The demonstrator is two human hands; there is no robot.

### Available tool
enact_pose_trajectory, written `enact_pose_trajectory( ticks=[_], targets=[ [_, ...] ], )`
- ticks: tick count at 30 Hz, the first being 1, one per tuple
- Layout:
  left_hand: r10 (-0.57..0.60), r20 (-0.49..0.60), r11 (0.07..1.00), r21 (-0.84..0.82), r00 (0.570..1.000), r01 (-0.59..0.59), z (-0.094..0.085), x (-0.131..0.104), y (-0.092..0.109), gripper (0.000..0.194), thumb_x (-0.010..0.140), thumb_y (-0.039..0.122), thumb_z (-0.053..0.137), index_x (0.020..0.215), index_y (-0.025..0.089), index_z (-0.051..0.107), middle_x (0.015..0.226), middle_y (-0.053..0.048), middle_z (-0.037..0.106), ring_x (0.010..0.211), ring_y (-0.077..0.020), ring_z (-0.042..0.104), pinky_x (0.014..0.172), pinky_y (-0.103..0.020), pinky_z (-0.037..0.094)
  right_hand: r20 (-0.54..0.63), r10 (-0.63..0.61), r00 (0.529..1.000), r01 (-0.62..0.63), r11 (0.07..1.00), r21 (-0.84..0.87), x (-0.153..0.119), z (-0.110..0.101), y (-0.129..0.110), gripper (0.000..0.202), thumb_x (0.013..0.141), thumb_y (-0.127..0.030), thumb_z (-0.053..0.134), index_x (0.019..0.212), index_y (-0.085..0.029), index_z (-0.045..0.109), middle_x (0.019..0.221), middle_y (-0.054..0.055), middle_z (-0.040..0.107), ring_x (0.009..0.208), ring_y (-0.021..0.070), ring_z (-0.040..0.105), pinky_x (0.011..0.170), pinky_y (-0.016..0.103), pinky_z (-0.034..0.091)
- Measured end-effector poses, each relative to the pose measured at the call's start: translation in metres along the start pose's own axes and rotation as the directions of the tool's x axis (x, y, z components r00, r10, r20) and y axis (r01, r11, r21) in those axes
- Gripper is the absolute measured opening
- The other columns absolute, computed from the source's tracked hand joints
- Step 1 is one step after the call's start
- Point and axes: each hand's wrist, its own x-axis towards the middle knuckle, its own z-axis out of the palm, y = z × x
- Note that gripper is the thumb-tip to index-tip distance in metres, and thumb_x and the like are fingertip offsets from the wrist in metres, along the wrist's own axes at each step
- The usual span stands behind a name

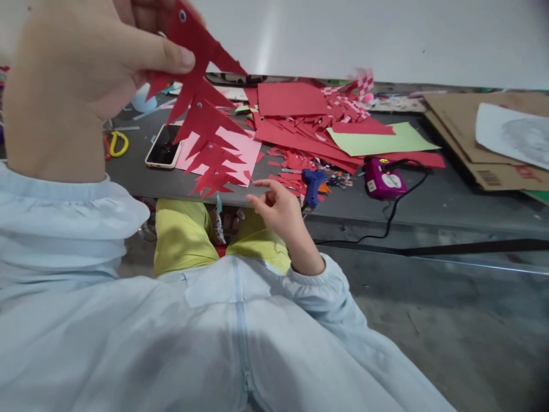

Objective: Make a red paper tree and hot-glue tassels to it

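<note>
My left hand (107, 57) is raised at the upper left, with thumb and fingers pinching the top of a red paper chain (199, 86). Small googly eyes dot the chain of spiky red shapes, which gets smaller downward and hangs over the table's front edge. Just right of its lowest piece is my right hand (278, 209), its thumb and index finger apart with a gap between them and nothing seen in it. A blue glue gun (314, 187) lies right beside that hand. Behind the chain is a pink sheet (244, 150).
A phone (164, 147) and yellow-handled scissors (119, 143) lie at the left. Red sheets (291, 99), paper scraps and a green sheet (386, 139) cover the middle. A purple box (385, 179) trails a black cord. Cardboard (463, 129) is at the right.
</note>
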Motion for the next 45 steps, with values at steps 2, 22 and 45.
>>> enact_pose_trajectory(
  ticks=[2, 22, 45],
  targets=[
    [0.063, 0.061, 0.989, 0.133, 0.996, -0.070, 0.000, -0.001, 0.001, 0.032, 0.078, -0.002, 0.068, 0.110, 0.002, 0.068, 0.094, 0.005, 0.072, 0.094, -0.0101, 0.067, 0.096, -0.034, 0.050, -0.026, -0.050, 0.998, 0.050, 0.999, -0.002, 0.013, -0.001, -0.010, 0.044, 0.083, -0.041, 0.068, 0.120, -0.016, 0.066, 0.069, -0.002, 0.065, 0.060, 0.0121, 0.055, 0.063, 0.026, 0.041],
    [-0.101, 0.005, 0.995, -0.003, 0.995, 0.101, -0.002, 0.024, -0.008, 0.028, 0.070, -0.015, 0.065, 0.086, 0.007, 0.071, 0.072, 0.004, 0.074, 0.068, -0.0043, 0.065, 0.073, -0.022, 0.050, 0.364, 0.131, 0.922, -0.010, 0.949, -0.317, 0.002, 0.008, 0.019, 0.029, 0.092, -0.024, 0.054, 0.070, -0.020, 0.073, 0.072, 0.002, 0.075, 0.058, 0.0128, 0.063, 0.063, 0.024, 0.040],
    [-0.034, 0.067, 0.980, 0.197, 0.997, 0.021, -0.006, 0.042, -0.012, 0.023, 0.067, 0.017, 0.082, 0.084, 0.014, 0.067, 0.078, -0.005, 0.070, 0.087, -0.0218, 0.071, 0.079, -0.039, 0.055, 0.233, -0.015, 0.972, 0.023, 0.999, -0.029, 0.049, 0.011, -0.020, 0.050, 0.074, -0.045, 0.072, 0.113, -0.014, 0.066, 0.064, -0.005, 0.060, 0.060, 0.0128, 0.056, 0.059, 0.025, 0.038]
  ],
)
